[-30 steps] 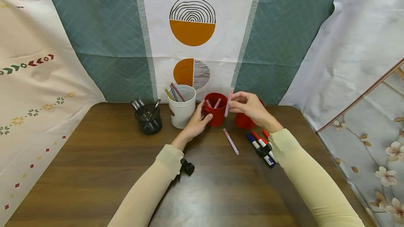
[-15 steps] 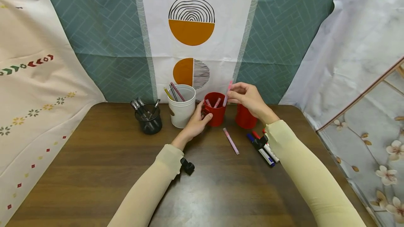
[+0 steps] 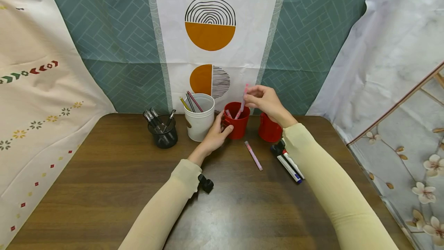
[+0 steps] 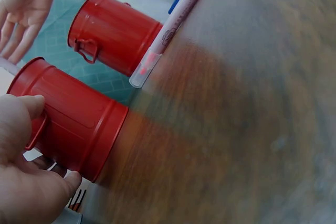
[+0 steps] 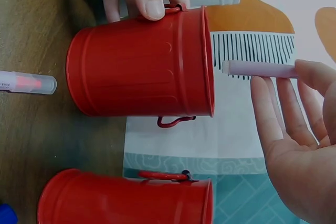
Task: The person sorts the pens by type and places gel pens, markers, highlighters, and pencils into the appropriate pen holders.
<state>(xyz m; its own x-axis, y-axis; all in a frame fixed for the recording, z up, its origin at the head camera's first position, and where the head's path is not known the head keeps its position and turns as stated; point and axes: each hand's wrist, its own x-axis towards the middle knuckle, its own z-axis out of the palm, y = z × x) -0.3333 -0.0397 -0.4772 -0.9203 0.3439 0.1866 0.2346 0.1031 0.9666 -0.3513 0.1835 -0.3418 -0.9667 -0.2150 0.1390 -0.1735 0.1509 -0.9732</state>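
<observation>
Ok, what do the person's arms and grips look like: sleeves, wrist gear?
Pale cream-yellow left sleeve and right sleeve, long, with wavy-edged cuffs. Small black left wrist device and right wrist device. Left grip and right grip ungloved.

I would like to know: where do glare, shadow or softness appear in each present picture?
Head view: pale glare on the table, near the bottom middle. Left wrist view: a darker patch, perhaps shadow, right of the lying pink pen, with soft wood grain there. Right wrist view: dim tabletop at left, while the upper red cup has fairly clear edges.
</observation>
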